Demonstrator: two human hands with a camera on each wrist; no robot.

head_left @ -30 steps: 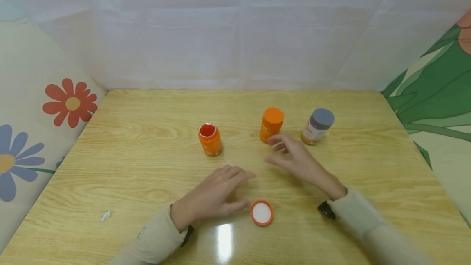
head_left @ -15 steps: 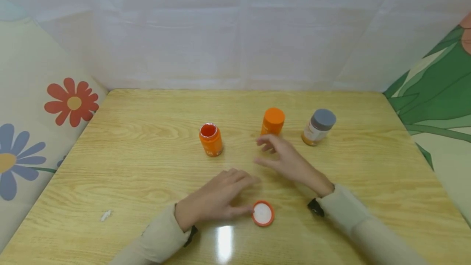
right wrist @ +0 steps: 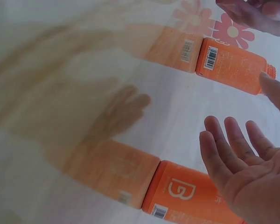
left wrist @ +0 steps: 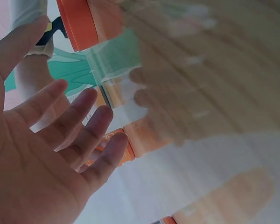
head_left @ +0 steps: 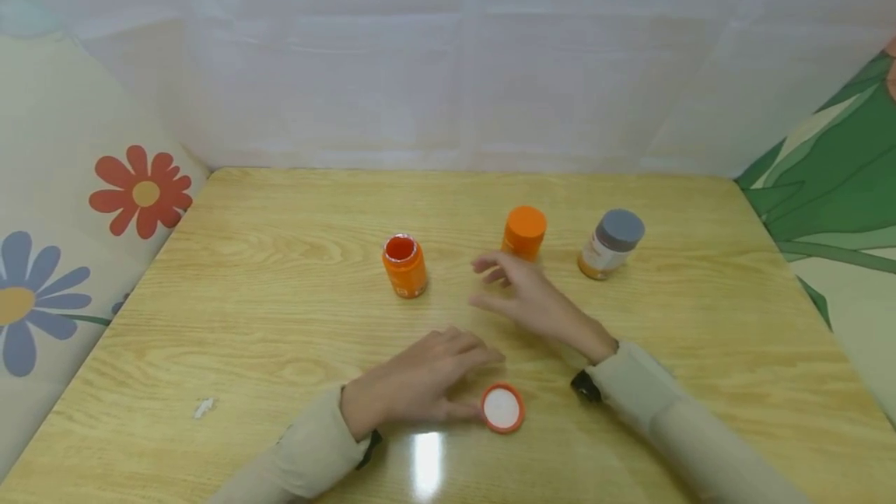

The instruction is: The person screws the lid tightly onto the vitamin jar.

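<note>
The left grip (head_left: 422, 381) is loosely spread and empty, its thumb just beside the lid (head_left: 502, 408); the right grip (head_left: 530, 299), fingers parted, empty, partly screens the capped bottle (head_left: 525, 229) beyond it, with an uncapped bottle (head_left: 407, 272) leftward and a grey-topped bottle (head_left: 610, 244) rightward

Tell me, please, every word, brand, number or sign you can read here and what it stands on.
"B", probably: logo on the capped orange bottle.
Barcodes on it and the open orange bottle: digits too small.
Other print, like the label on the grey-capped jar: unreadable.
</note>
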